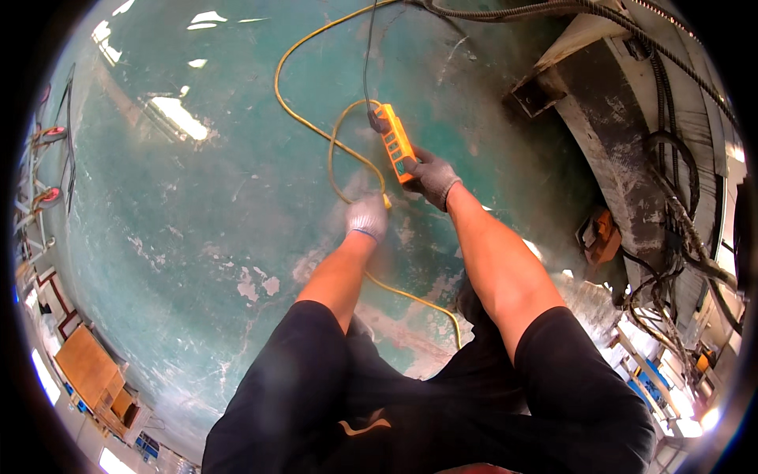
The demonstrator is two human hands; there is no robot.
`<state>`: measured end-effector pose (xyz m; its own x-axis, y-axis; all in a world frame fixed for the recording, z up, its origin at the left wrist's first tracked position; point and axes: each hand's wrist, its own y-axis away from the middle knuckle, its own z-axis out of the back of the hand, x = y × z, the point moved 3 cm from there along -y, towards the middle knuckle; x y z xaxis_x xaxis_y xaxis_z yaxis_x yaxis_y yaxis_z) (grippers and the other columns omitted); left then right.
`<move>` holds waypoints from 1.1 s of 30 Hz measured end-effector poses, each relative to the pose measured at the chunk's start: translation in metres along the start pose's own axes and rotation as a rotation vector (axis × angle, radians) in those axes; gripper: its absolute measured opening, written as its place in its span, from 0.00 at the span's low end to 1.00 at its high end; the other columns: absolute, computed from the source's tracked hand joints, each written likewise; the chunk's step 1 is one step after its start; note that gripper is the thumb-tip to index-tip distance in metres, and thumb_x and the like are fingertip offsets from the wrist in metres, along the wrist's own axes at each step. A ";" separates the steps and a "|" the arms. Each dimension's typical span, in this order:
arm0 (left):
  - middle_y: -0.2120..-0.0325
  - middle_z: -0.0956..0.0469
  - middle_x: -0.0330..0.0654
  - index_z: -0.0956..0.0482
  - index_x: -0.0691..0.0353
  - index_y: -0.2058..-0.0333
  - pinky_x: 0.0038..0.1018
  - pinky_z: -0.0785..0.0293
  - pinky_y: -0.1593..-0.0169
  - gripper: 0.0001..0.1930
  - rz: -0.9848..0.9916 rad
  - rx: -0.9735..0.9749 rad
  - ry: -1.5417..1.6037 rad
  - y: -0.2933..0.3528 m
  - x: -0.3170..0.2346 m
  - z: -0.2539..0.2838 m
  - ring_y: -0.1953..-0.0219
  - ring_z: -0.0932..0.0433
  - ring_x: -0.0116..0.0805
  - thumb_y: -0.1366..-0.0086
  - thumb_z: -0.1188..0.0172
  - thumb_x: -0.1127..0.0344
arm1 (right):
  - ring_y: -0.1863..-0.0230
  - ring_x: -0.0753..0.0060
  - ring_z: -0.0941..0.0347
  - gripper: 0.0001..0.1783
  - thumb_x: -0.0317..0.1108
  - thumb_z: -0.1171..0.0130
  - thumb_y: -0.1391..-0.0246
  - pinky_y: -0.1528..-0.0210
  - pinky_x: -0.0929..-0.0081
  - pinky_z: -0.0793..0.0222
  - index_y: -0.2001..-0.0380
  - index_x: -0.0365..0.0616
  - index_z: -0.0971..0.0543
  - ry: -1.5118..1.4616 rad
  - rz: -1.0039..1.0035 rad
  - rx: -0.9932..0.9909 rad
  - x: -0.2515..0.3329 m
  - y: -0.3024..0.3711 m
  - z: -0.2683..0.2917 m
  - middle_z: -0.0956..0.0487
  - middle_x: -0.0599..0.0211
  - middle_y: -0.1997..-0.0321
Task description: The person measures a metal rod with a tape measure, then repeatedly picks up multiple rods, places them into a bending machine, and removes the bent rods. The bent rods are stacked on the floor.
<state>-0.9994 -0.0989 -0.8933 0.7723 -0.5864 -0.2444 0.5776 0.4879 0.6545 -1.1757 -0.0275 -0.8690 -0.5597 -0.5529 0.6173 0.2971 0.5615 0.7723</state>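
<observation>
One orange rectangular plastic power strip (397, 146), w/ black plug (378, 122) at its far end, is over the worn green floor (229, 197), its near end gripped by grey-gloved R hand (426, 175), fingers curled round it. White-gloved L hand (367, 217) is by thin yellow cable (333, 142); fingers blurred, can't tell how far open or if gripping.

A power strip (399, 142) is orange with green at one end; the cord (276, 81) is yellow. The left glove (366, 216) is whitish, the right glove (434, 179) grey. The floor (237, 213) is green, patched with white.
</observation>
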 end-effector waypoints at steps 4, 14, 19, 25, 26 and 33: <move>0.53 0.13 0.54 0.14 0.60 0.54 0.47 0.16 0.49 0.12 -0.005 -0.112 0.039 -0.013 0.013 0.019 0.51 0.12 0.52 0.30 0.43 0.66 | 0.49 0.66 0.18 0.32 0.40 0.37 0.29 0.47 0.66 0.18 0.25 0.53 0.29 0.025 0.066 0.031 0.012 -0.023 -0.001 0.17 0.59 0.43; 0.51 0.14 0.54 0.15 0.61 0.52 0.46 0.16 0.48 0.13 -0.157 -0.033 -0.218 -0.010 -0.027 -0.012 0.49 0.13 0.54 0.28 0.46 0.66 | 0.48 0.64 0.19 0.31 0.39 0.36 0.29 0.48 0.62 0.18 0.25 0.57 0.28 -0.123 0.029 0.028 0.050 -0.010 -0.018 0.18 0.64 0.42; 0.58 0.11 0.50 0.11 0.57 0.56 0.49 0.15 0.55 0.13 -0.100 -0.101 -0.127 -0.038 -0.002 -0.020 0.53 0.11 0.50 0.28 0.41 0.60 | 0.50 0.68 0.23 0.30 0.41 0.38 0.30 0.48 0.64 0.22 0.27 0.56 0.25 -0.091 0.040 0.074 0.062 0.000 -0.028 0.20 0.68 0.44; 0.54 0.13 0.55 0.14 0.61 0.53 0.47 0.18 0.46 0.13 0.035 -0.117 0.128 -0.035 -0.020 0.036 0.50 0.13 0.56 0.27 0.42 0.61 | 0.49 0.68 0.24 0.30 0.44 0.37 0.30 0.48 0.62 0.23 0.27 0.56 0.25 -0.074 0.086 0.080 0.074 -0.006 -0.017 0.20 0.67 0.42; 0.53 0.13 0.57 0.15 0.62 0.51 0.47 0.18 0.44 0.14 0.081 -0.122 0.189 -0.039 -0.021 0.052 0.49 0.14 0.57 0.28 0.41 0.61 | 0.47 0.66 0.23 0.29 0.43 0.37 0.29 0.47 0.61 0.22 0.28 0.57 0.25 -0.073 0.082 0.058 0.073 -0.009 -0.013 0.20 0.67 0.41; 0.48 0.17 0.63 0.21 0.66 0.42 0.48 0.22 0.40 0.22 0.007 -0.305 0.565 -0.081 0.004 0.082 0.43 0.18 0.61 0.33 0.36 0.65 | 0.41 0.63 0.22 0.27 0.42 0.36 0.29 0.43 0.59 0.19 0.29 0.60 0.23 -0.052 0.157 0.008 0.088 -0.033 -0.011 0.19 0.66 0.38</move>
<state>-1.0646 -0.1941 -0.8882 0.7489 -0.1919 -0.6342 0.5568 0.7011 0.4454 -1.2259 -0.1011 -0.8385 -0.5457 -0.4255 0.7219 0.3785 0.6434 0.6654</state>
